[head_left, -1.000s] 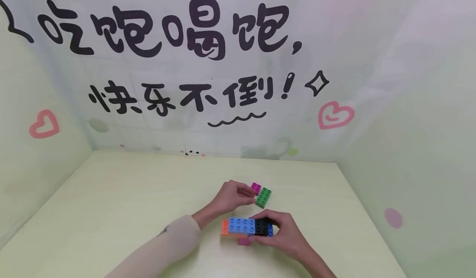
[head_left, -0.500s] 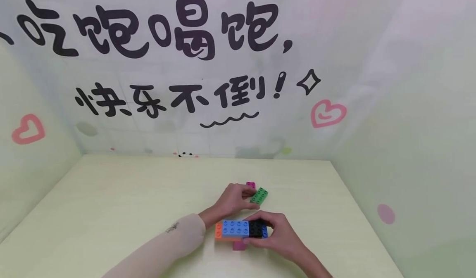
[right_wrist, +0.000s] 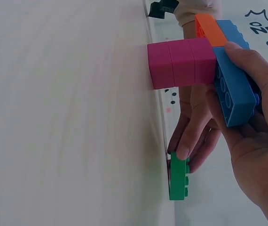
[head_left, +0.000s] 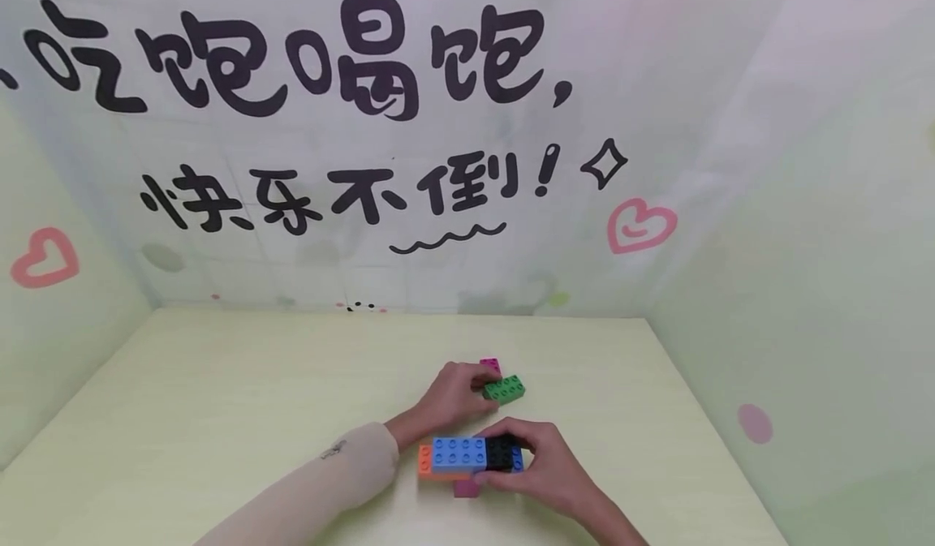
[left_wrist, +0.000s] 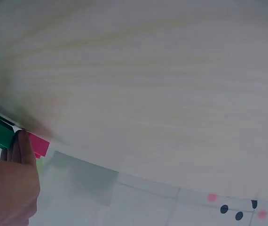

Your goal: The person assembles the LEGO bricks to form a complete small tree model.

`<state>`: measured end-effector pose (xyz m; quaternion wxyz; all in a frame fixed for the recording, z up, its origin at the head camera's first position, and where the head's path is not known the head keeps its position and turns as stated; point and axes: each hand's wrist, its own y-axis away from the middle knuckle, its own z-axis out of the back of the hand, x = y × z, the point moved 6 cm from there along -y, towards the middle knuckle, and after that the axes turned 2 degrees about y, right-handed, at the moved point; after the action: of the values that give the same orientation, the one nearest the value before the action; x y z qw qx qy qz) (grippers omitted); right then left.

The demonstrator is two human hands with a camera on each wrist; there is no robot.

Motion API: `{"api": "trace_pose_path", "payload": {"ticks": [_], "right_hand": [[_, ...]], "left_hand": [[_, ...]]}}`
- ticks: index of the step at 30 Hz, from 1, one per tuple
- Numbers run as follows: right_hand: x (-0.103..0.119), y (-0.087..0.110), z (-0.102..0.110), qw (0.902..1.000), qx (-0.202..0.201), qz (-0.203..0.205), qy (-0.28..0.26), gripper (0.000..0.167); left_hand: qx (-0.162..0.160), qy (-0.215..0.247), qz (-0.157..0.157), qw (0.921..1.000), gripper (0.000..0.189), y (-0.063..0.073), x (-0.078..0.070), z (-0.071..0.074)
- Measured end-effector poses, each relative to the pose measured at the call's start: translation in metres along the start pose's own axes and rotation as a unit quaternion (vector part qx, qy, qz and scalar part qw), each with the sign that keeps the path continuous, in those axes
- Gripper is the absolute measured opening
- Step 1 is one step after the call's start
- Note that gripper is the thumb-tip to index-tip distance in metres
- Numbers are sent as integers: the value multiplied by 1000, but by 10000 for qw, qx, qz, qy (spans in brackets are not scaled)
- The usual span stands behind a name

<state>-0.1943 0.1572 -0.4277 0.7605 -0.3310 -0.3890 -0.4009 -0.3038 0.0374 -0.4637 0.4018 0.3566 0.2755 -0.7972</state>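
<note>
My left hand (head_left: 454, 393) pinches the near end of a green building brick (head_left: 506, 389) between thumb and fingers; the brick lies on the table. Just behind it sits a small pink brick (head_left: 491, 365), partly covered by the left fingers. My right hand (head_left: 544, 461) grips a built block structure at its right end. On its top are a light blue brick (head_left: 458, 454) and a black brick (head_left: 500, 452), with an orange brick (head_left: 425, 462) below at the left. A column of pink bricks (right_wrist: 181, 63) under it stands on the table in the right wrist view.
The pale table (head_left: 256, 392) is enclosed by a back wall (head_left: 329, 270) with black lettering and by side walls. The right side wall (head_left: 818, 327) rises beyond the right hand.
My left hand has closed on the green brick and turned it, so its long side lies closer to crosswise. My right hand stays on the structure. The head view has shifted slightly.
</note>
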Motion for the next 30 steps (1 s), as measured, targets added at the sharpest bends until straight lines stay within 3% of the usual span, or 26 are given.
{"api": "trace_pose_path", "payload": {"ticks": [6,10,14,22,30], "right_hand": [[4,-1,2,10000,-15,64,64,37],[1,0,1,10000,-18,-85,18,36],[-1,1,-3,9997,16,-248,-5,35],[-3,1,-2,9998,-56,-207,2,36],[2,2,-4,9997,-98,-190,-78,35]], "left_hand": [[-51,826,97,9965,40,15,1,18],[-25,1275,147,9917,37,30,4,27],[20,1674,138,9858,36,47,-3,41],[230,2069,207,9779,37,73,-37,64],[320,1932,-28,9806,37,93,-54,72]]}}
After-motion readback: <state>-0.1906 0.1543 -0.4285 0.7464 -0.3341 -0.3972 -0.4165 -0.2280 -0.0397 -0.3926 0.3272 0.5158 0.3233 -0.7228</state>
